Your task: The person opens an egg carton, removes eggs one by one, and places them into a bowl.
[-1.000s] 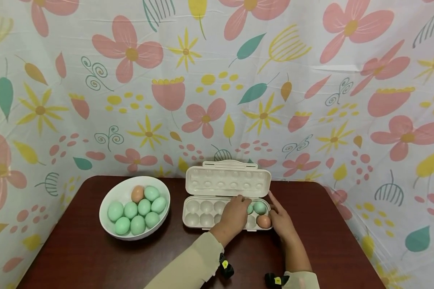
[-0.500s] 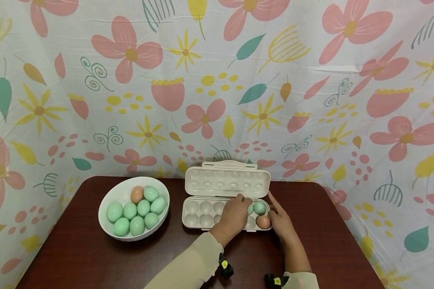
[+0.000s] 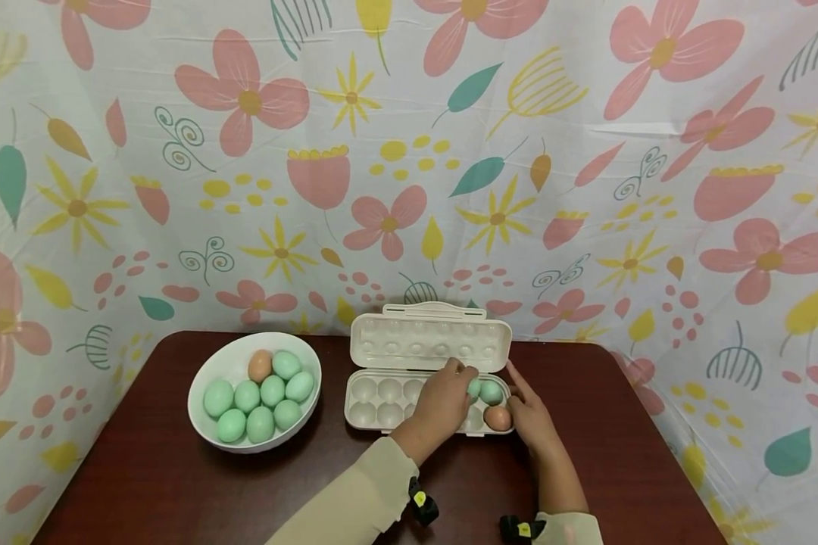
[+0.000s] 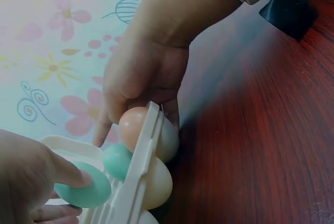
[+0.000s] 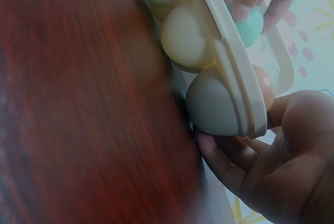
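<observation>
My left hand (image 3: pixel 443 405) pinches a pale green egg (image 4: pixel 88 186) between thumb and fingers, over the back row of an open egg carton (image 3: pixel 390 390). Beside it, at the carton's right end, another green egg (image 3: pixel 491 391) sits in a back cup. A brown egg (image 3: pixel 497 418) fills the front corner cup. My right hand (image 3: pixel 533 418) grips that end of the carton; in the right wrist view its thumb is at the rim and its fingers curl under the corner cup (image 5: pixel 214 104). Some middle cups are hidden behind my left hand.
A white bowl (image 3: pixel 200 416) holding several green eggs and one brown egg (image 3: pixel 260 365) stands to the left on the dark red wooden table (image 3: pixel 300 484). The carton's lid (image 3: pixel 431 342) leans up behind the cups, near the flower-patterned cloth (image 3: pixel 409 166).
My left hand has shifted slightly back and to the right with the green egg. My right hand has kept its place at the carton's end.
</observation>
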`<act>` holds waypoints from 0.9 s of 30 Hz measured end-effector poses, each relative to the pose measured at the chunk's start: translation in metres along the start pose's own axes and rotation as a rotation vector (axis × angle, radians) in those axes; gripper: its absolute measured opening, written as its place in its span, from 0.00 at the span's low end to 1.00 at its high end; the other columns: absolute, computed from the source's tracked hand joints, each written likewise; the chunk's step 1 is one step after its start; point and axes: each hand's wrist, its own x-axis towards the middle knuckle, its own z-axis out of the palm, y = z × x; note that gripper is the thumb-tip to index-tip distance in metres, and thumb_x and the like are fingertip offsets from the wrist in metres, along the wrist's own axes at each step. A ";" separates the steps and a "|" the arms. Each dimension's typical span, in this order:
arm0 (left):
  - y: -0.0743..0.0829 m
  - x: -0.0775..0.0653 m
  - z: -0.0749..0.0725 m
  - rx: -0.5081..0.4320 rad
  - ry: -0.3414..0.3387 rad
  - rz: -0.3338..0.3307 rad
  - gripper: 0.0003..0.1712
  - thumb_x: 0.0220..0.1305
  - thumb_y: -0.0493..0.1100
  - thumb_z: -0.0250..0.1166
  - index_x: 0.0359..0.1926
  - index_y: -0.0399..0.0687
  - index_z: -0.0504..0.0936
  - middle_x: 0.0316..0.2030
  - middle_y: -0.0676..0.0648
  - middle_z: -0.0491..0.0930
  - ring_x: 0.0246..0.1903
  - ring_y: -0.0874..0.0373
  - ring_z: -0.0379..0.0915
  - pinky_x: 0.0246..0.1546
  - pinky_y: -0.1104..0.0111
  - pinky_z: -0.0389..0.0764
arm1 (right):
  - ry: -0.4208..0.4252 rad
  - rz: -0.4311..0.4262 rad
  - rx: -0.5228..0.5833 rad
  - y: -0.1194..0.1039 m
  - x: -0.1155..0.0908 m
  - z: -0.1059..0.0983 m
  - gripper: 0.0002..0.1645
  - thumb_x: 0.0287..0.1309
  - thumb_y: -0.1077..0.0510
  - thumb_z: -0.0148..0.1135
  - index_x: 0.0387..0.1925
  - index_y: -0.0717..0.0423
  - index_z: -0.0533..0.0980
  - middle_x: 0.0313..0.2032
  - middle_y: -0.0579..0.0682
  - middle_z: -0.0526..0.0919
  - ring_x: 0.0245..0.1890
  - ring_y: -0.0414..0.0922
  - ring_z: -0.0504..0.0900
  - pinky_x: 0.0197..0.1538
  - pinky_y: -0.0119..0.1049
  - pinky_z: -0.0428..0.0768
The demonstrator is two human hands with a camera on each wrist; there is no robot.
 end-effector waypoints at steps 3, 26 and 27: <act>0.000 0.000 -0.004 -0.011 0.015 0.001 0.20 0.65 0.44 0.70 0.57 0.54 0.80 0.51 0.48 0.77 0.40 0.55 0.81 0.36 0.70 0.81 | 0.001 0.001 0.002 0.000 0.000 0.000 0.37 0.76 0.59 0.39 0.79 0.27 0.50 0.65 0.63 0.73 0.49 0.46 0.80 0.48 0.33 0.77; -0.038 -0.034 -0.056 -0.254 0.228 -0.128 0.23 0.62 0.38 0.72 0.58 0.49 0.81 0.55 0.43 0.76 0.50 0.49 0.81 0.48 0.58 0.84 | 0.012 0.000 -0.051 0.002 0.002 0.001 0.40 0.74 0.62 0.39 0.79 0.26 0.49 0.65 0.62 0.73 0.52 0.51 0.74 0.50 0.35 0.71; -0.041 -0.036 -0.057 -0.264 0.232 -0.135 0.23 0.62 0.38 0.72 0.58 0.48 0.81 0.55 0.43 0.76 0.50 0.49 0.81 0.49 0.58 0.84 | 0.010 0.002 -0.050 0.003 0.002 0.000 0.39 0.74 0.62 0.39 0.79 0.27 0.49 0.65 0.62 0.73 0.52 0.50 0.74 0.50 0.34 0.70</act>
